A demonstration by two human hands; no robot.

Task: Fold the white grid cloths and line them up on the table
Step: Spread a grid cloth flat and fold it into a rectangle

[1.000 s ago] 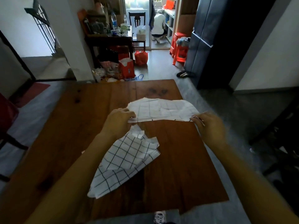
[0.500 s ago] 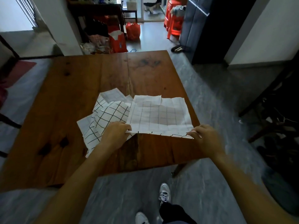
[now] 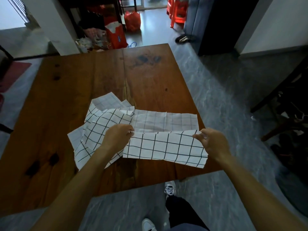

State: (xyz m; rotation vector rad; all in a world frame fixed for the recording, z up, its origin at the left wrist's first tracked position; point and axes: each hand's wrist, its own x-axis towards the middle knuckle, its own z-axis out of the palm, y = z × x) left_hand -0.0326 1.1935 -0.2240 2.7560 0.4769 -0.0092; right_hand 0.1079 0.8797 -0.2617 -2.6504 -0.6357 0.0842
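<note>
A white grid cloth [image 3: 165, 144] lies on the wooden table [image 3: 146, 84] near its front right corner, its near half turned up and over toward the far half. My left hand [image 3: 117, 135] pinches the folded edge's left corner. My right hand [image 3: 212, 142] pinches its right corner. A second grid cloth [image 3: 98, 129] lies crumpled to the left, partly under my left forearm and partly under the first cloth.
The table's right edge runs just beyond my right hand, and its front edge lies below the cloth. My shoes [image 3: 170, 189] stand on the grey floor. Dark chairs [image 3: 286, 104] are at the right; red bags [image 3: 116, 35] and clutter sit beyond the table.
Both hands have lifted the cloth's near edge and carried it up and over toward the far edge, showing the bold grid side. The view has tilted down.
</note>
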